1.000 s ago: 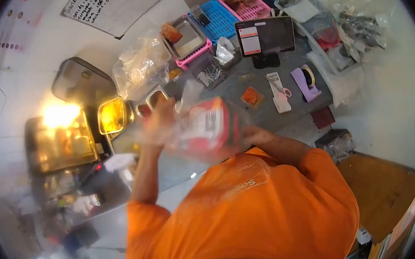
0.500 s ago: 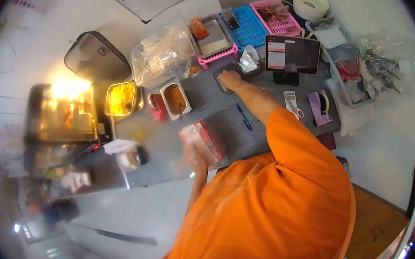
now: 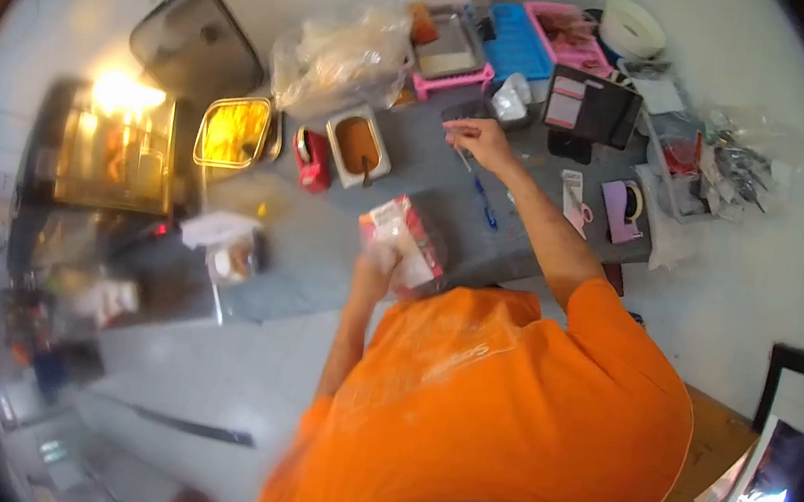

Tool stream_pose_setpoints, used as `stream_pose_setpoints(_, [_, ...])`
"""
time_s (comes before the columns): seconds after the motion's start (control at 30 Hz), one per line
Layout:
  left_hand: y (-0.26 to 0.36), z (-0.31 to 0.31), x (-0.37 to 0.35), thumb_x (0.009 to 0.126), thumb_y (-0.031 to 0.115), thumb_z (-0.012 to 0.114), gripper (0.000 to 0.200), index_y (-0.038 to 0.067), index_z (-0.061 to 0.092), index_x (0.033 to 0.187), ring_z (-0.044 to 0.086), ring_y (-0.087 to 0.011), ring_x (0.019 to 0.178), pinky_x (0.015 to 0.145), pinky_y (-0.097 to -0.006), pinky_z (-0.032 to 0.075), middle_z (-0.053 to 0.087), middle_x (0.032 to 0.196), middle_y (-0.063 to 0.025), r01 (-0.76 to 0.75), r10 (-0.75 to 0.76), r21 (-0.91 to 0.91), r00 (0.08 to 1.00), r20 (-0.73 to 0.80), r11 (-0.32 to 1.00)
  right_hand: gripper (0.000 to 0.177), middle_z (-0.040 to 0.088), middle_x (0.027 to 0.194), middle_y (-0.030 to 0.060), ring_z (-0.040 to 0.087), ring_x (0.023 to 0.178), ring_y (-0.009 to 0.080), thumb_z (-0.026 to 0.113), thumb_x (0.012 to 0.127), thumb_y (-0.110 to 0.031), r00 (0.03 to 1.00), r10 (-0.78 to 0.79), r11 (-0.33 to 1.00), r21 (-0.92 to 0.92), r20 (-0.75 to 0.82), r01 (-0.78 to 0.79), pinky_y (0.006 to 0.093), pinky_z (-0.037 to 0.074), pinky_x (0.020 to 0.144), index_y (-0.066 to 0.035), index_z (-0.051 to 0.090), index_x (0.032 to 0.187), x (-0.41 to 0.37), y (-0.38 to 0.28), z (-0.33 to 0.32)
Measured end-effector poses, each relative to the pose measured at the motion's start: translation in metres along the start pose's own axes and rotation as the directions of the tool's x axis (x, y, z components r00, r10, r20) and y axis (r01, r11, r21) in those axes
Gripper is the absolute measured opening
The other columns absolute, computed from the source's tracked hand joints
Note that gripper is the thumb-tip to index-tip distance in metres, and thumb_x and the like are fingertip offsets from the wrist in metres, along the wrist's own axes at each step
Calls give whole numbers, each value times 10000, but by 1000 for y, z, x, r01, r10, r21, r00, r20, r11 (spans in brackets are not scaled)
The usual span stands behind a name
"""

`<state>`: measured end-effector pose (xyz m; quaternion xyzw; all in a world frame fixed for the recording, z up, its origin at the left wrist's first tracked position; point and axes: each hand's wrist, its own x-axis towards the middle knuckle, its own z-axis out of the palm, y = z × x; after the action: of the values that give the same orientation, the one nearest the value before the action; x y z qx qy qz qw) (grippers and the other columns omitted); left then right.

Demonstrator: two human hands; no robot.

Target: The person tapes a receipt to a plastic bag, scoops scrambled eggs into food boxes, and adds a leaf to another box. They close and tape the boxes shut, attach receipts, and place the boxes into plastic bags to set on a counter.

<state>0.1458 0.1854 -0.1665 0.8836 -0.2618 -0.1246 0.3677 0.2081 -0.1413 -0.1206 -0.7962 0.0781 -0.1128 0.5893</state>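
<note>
My left hand [image 3: 379, 260] is closed on a red and white box [image 3: 408, 242] that looks wrapped in clear plastic, held near the table's front edge. Blur hides part of its fingers. My right hand [image 3: 486, 144] is farther back, raised by a small dark tray [image 3: 462, 112]. Its fingertips are pinched together; whatever is between them is too small to make out. Just below this hand a blue pen [image 3: 485, 204] lies on the dark table.
A red tape dispenser [image 3: 311, 160] and a metal pan of brown sauce [image 3: 359, 148] stand left of centre. Farther left are a lit yellow food pan [image 3: 232, 133] and a glowing warmer case [image 3: 112, 150]. A tablet [image 3: 590, 107], scissors [image 3: 576, 205] and a purple tape dispenser [image 3: 623, 212] stand right.
My right hand has come up off the small dark tray, its fingertips now pinched. My left hand keeps hold of the box, which has turned a little. The whole view has shifted.
</note>
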Motion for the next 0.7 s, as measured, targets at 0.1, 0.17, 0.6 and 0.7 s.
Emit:
stream_pose_setpoints(0.1, [-14, 2, -9, 762, 52, 585, 150, 26, 616, 907, 575, -338, 826, 735, -396, 471, 602, 878, -163, -213, 215, 41, 976, -44, 976, 154, 690, 799, 53, 632, 653, 137, 672, 811, -135, 918, 236, 939, 167, 317, -300, 248, 478, 589, 9, 701, 859, -56, -18, 47])
stream_pose_setpoints(0.17, [-2, -8, -9, 698, -6, 573, 253, 24, 645, 939, 597, -304, 851, 733, -372, 489, 618, 910, -146, -315, 323, 77, 933, -158, 946, 173, 694, 780, 102, 642, 663, 148, 660, 784, -121, 866, 239, 957, 45, 439, -286, 255, 484, 611, 28, 697, 863, -80, -22, 73])
stream_pose_setpoints(0.6, [2, -20, -13, 666, -88, 525, 350, -40, 643, 992, 608, -333, 906, 773, -366, 499, 628, 986, -173, -302, 291, -59, 946, -143, 952, 203, 678, 736, 136, 627, 640, 171, 631, 730, -112, 789, 66, 967, -235, 611, 102, 297, 484, 611, -33, 706, 902, -91, 6, 111])
stream_pose_setpoints(0.7, [-3, -20, -12, 674, -50, 542, 324, -53, 637, 984, 606, -351, 928, 797, -372, 493, 631, 995, -190, -266, 247, -128, 958, -146, 955, 204, 680, 764, 149, 651, 672, 196, 649, 738, -143, 825, 20, 951, -266, 564, 159, 310, 492, 629, -35, 701, 903, -90, -18, 97])
